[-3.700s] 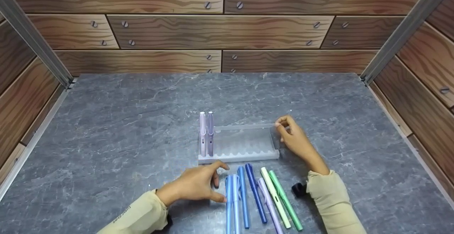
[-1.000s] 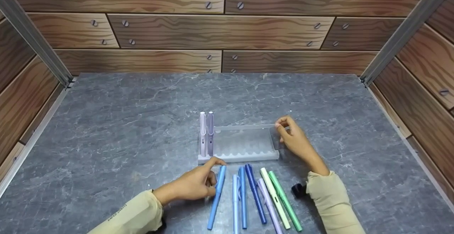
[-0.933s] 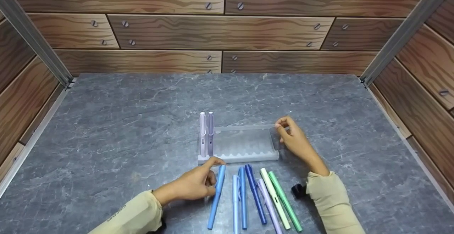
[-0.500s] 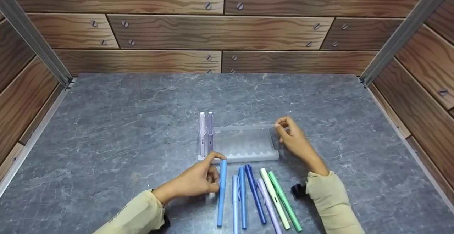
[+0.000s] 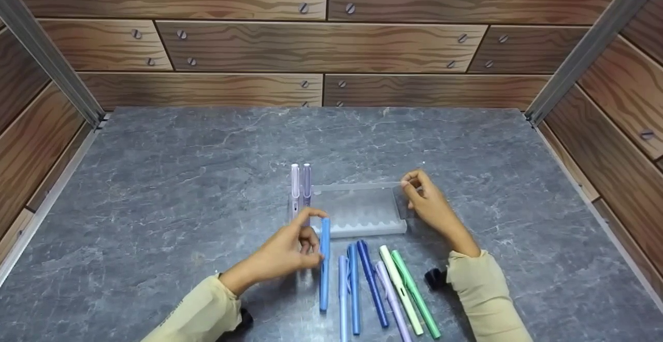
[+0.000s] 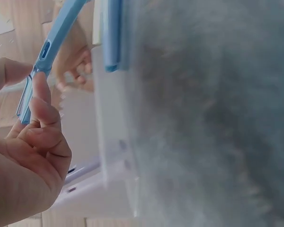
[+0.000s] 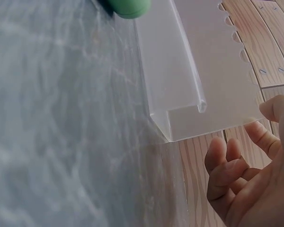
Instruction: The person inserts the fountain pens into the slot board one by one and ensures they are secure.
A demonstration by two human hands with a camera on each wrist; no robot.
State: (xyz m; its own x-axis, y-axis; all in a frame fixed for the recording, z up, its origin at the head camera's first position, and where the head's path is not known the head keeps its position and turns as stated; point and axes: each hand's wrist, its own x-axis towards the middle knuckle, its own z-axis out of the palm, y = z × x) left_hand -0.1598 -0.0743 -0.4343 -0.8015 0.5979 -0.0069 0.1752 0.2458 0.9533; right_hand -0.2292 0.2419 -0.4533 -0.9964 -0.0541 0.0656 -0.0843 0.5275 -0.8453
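Backdrop, head view: wood-print walls (image 5: 321, 46), metal posts (image 5: 47, 52) at both sides, grey marbled counter (image 5: 197, 176).
Rack, head view: transparent pen rack (image 5: 362, 229) on the counter, scalloped ledge on the near side.
Racked pair, head view: pale lavender pen (image 5: 295, 181) and purple pen (image 5: 307, 181), upright side by side at the rack's left end. Reads as done.
Blue pen, head view: blue pen (image 5: 325, 280) pinched in the left hand (image 5: 282, 258), just in front of the ledge, not seated. Looks like number three, mid-transfer. Can't tell if its lower end touches the counter.
Loose pens, head view: six, fanned on the counter on the rack's near side: light blue pen (image 5: 343, 293), mid-blue pen (image 5: 354, 290), navy pen (image 5: 372, 283), lilac pen (image 5: 393, 300), pale green pen (image 5: 400, 290), green pen (image 5: 416, 294). Probably all left to rack.
Tally, head view: two in, one in hand, six waiting. Early stage, I'd say.
Right hand, head view: right hand (image 5: 432, 204) pinches the rack's upper right corner, likely steadying it.
Left hand, left wrist view: thumb and fingers grip the blue pen near its clip; racked pair blurred behind, apart from it.
Right hand, right wrist view: thumb and a finger at the rack's edge, other fingers loosely curled, no pen held.
Green pen, right wrist view: one end shows near the rack's base, not racked.
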